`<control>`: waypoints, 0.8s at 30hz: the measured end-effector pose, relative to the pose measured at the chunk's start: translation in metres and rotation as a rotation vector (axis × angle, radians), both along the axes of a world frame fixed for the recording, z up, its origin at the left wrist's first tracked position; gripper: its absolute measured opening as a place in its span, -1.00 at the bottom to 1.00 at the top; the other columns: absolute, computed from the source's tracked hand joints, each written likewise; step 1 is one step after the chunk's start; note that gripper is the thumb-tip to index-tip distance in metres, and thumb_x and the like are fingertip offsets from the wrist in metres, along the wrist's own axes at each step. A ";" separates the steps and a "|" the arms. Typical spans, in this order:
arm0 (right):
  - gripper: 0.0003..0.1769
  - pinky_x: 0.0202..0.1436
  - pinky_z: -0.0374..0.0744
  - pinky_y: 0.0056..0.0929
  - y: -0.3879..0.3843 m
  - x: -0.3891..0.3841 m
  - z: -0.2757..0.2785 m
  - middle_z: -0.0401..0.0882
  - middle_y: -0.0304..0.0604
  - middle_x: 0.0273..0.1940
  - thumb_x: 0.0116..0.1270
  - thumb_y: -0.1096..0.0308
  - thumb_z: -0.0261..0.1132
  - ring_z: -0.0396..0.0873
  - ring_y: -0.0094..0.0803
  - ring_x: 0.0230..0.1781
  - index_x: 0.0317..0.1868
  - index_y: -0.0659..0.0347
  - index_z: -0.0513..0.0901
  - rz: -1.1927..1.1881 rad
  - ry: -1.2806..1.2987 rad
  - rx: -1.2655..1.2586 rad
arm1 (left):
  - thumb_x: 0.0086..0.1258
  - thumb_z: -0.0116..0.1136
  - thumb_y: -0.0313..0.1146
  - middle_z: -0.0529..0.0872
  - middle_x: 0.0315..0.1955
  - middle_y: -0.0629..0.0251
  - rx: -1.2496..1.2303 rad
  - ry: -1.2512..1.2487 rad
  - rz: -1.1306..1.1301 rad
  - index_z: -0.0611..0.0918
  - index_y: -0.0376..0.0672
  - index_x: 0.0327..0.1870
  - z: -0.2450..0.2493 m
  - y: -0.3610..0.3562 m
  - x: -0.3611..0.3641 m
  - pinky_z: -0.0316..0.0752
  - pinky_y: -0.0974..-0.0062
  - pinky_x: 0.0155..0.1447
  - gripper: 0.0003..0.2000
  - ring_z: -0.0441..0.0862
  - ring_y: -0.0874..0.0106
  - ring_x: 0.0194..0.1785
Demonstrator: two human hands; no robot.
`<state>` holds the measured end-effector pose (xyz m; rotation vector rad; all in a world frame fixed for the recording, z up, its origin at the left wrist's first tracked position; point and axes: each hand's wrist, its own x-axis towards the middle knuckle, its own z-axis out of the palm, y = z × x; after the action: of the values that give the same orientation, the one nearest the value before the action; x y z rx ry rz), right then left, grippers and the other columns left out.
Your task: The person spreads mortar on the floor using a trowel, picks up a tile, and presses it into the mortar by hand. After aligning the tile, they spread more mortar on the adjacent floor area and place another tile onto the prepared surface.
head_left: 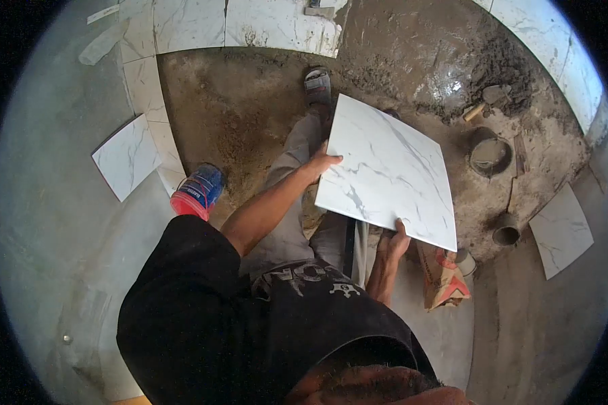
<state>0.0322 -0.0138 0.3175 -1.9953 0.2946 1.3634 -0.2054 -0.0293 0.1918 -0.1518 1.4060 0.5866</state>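
A square white tile (388,172) with grey marble veins is held tilted in front of my body, its veined face up. My left hand (323,163) grips its left edge, thumb on the face and the fingers hidden beneath. At the near edge my right hand (395,241) holds on the same way, thumb over the rim. Under the tile are my legs and one sandalled foot (317,86) on the dirt floor; the other foot is mostly hidden behind the tile.
To the right are a trowel (483,106), a bucket of grey mix (490,155), a smaller pot (506,233) and a paper bag (444,280). Loose tiles lean at left (127,156) and right (562,231). A blue bucket (204,185) stands left. Laid tiles (189,23) line the far side.
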 end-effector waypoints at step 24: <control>-0.52 -0.02 0.51 -0.26 -0.036 0.017 -0.056 0.39 0.00 -0.01 0.07 0.68 0.09 0.46 -0.17 -0.07 0.07 0.39 0.30 -0.144 0.042 0.028 | 0.13 0.03 -0.55 0.40 0.05 0.06 -0.011 -0.120 0.013 0.17 -0.15 0.23 -0.018 -0.023 0.010 0.38 0.23 0.10 -0.42 0.42 0.22 0.08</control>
<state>0.0490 -0.0497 0.2619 -1.8859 0.4276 1.3126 -0.1953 -0.0521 0.1741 -0.2023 1.2926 0.5716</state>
